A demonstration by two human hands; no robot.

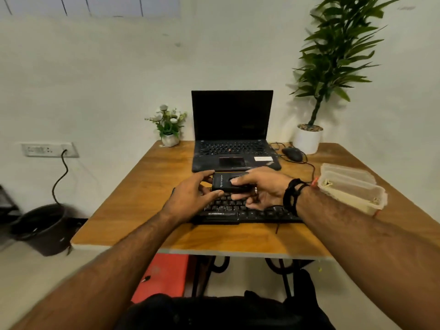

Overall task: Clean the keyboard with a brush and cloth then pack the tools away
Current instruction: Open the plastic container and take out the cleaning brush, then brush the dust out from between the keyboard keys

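1. Both hands hold a small black case [222,182] just above the far edge of the keyboard [247,210], between keyboard and laptop [234,139]
2. Left hand [190,198] pinches the case's left end, thumb on the near side, fingers curled over the far side
3. Right hand [264,189] grips the case's right end, fingers laid over the top, thumb underneath; black bands on that wrist
4. Case has a pale logo on its lid; can't tell if it's open or closed, and its contents are hidden
5. Keyboard lies flat on the wooden surface [147,186], near the front edge; hands and forearms cover much of its key rows, and the right forearm hides its right end
6. Laptop sits just behind the keyboard, lid up, screen dark
7. Mouse [292,154] right of the laptop, cable running along the surface toward the keyboard
8. Clear plastic containers [352,186] right of the keyboard, just beside the right wrist; contents unclear
9. Small flower pot [169,126] left of the laptop, tall potted plant [333,67] in a white pot behind the mouse, both at the back edge
10. Off the surface, left of the keyboard: dark bin [42,228] on the floor, wall socket [48,150] above it with a black cable plugged in
11. Red box [162,275] under the surface, below the keyboard
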